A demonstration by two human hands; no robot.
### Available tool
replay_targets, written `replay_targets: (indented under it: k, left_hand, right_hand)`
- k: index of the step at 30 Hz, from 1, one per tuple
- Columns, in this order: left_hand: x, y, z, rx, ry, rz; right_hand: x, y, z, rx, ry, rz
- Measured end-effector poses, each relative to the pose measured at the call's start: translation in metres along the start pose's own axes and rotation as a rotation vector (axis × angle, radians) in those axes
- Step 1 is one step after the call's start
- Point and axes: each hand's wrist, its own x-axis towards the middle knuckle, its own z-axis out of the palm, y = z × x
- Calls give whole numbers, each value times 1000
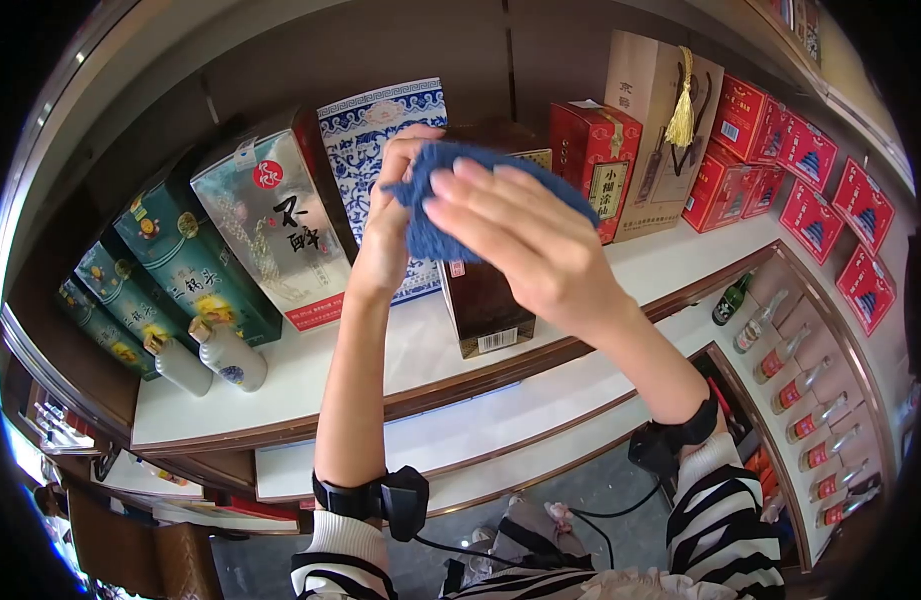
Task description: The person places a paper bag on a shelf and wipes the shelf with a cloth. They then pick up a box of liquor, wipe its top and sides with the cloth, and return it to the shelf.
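A blue cloth (pixel 436 235) is spread between both my hands, held up in front of a white shelf (pixel 401 350). My left hand (pixel 386 225) grips its left edge, fingers curled over the top. My right hand (pixel 516 240) lies flat across the cloth's front, fingers pointing left. Right behind the cloth stands a dark brown box (pixel 486 300), mostly covered by my hands. A blue-and-white patterned box (pixel 366 135) stands just behind and left of it.
A silver box (pixel 276 225) and green boxes (pixel 181 255) lean at the left, with small white bottles (pixel 226 355) in front. Red boxes (pixel 596 160) and a paper bag (pixel 656 110) stand at right. Clear bottles (pixel 801 400) line a lower shelf.
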Motion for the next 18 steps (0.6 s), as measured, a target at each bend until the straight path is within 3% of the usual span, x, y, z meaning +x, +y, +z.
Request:
replay_targets:
  k: [2, 3, 10, 12, 14, 16, 18]
  left_hand:
    - [4, 6, 0, 231, -44, 51]
    - [2, 7, 0, 166, -21, -30]
    - [3, 2, -3, 249, -56, 42]
    - [2, 3, 0, 238, -27, 24]
    - [2, 2, 1, 253, -28, 40]
    - [1, 3, 2, 257, -16, 32]
    - [4, 3, 2, 329, -34, 135]
  right_hand:
    - [-19, -11, 2, 17, -84, 30]
    - [-33, -16, 6, 82, -120, 61]
    - [-92, -45, -1, 304, -436, 158]
    - [-88, -44, -6, 494, -549, 179]
    - [-67, -39, -14, 485, -488, 190]
    - [-30, -27, -16, 335, -74, 76]
    - [2, -15, -19, 150, 33, 37]
